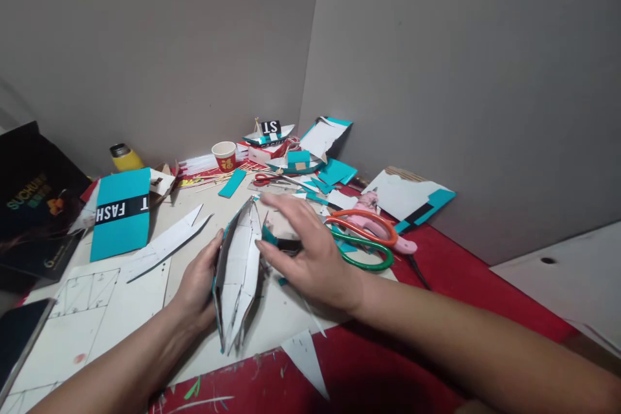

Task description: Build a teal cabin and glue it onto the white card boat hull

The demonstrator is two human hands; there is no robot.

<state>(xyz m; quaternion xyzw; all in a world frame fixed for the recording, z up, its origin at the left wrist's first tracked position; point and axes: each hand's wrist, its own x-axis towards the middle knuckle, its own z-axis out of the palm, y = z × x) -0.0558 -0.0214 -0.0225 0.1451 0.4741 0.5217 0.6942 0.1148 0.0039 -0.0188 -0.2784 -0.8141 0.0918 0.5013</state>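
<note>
Open card hull (237, 265) of a boat, held over the desk (460, 265).
The left hand (201, 278) is curled about the hull's left side and grips it; the right hand (313, 249) is loosely open at its right rim — thumb parted from the fingers, contact uncertain. Right of the hull lie scissors (392, 233) with orange and green handles; left of it, a curved white strip (167, 242); beyond it, a paper cup (224, 156) and two small boats (297, 160).

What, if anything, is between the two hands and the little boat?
Nothing that I can see. The left hand holds the little boat by one side, and the right hand's thumb is right by the opposite rim.
</note>
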